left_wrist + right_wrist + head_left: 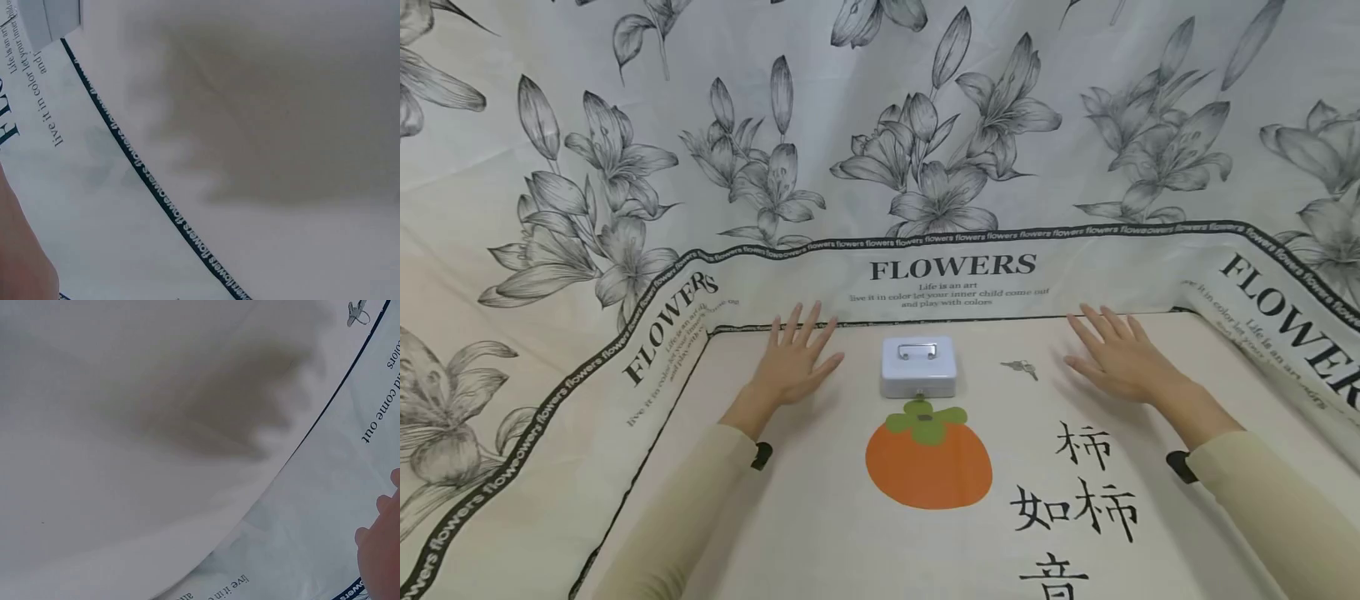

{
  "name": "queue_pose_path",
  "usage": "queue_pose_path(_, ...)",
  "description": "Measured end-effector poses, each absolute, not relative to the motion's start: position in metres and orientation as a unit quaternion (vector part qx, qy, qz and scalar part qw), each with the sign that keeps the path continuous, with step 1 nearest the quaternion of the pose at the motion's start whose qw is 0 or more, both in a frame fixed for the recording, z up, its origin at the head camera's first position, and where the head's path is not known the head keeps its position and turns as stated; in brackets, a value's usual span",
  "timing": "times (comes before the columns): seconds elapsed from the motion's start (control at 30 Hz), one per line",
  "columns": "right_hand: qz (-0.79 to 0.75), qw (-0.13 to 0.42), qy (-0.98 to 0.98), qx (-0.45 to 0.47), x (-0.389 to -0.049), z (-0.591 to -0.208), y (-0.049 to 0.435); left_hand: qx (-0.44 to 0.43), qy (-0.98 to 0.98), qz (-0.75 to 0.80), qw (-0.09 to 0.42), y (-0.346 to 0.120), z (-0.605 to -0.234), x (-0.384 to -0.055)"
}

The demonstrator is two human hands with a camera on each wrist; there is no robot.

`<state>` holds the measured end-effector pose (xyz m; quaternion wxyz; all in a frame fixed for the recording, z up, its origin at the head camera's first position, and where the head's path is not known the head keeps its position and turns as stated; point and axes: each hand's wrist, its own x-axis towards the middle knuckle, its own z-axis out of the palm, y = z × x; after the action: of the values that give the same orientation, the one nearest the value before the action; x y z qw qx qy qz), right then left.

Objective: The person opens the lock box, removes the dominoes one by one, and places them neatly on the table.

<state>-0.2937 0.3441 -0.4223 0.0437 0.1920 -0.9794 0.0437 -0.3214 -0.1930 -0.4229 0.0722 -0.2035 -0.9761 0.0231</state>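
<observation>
A small white metal cash box (919, 367) with a folding handle on its lid and a lock at the front stands closed near the far edge of the table. To its right lie keys (1021, 367) on a ring; the right wrist view shows the keys (357, 312) at its top corner. My left hand (792, 358), fingers spread, is left of the box and apart from it. My right hand (1118, 357), also with fingers spread, is right of the keys and holds nothing. Shadows fall below both hands.
The pale tablecloth (805, 517) carries a printed orange persimmon (928, 473) in front of the box and black Chinese characters (1082, 446) to the right. Behind the table hangs white fabric (820, 287) printed with flowers and lettering.
</observation>
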Motion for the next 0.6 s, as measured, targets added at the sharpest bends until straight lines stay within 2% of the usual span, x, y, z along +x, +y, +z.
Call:
queue_pose_path(0.4,0.086,0.072,-0.974,0.198,-0.287,-0.425,0.340,-0.210,-0.975,0.013,0.070,-0.179,-0.426,-0.318)
queue_pose_path(0.6,0.101,0.060,-0.973,0.196,-0.285,-0.428,0.334,-0.213,-0.975,-0.002,0.062,-0.175,-0.432,-0.316)
